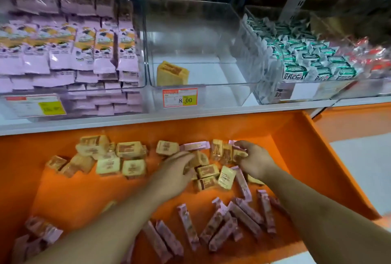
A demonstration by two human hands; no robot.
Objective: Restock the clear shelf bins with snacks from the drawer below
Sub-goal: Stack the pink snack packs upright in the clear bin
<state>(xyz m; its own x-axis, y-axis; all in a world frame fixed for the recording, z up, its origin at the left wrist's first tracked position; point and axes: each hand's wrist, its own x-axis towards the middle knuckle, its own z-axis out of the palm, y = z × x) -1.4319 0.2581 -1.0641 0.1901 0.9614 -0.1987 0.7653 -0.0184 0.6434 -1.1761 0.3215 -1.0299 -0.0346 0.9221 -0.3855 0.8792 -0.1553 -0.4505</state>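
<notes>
Orange drawer [296, 136] pulled out under white shelf [127, 121]. Both hands down in a heap of yellow snack packs [131, 149]. Right hand [257, 163] has fingers curled round a few upright yellow packs at the back of the drawer. Left hand [177, 168] lies on the packs mid-drawer, fingers bent over them; can't tell whether it has hold of any. Pink bar packs [243, 219] scattered at the drawer front.

On the shelf: middle clear bin [211, 86] holds one yellow pack [172, 73], price tag [179, 97] reads "8.00". Left bin [143, 31] is packed with purple-white packets [84, 52]; right bin has green-white packs [306, 60], lettering blurred.
</notes>
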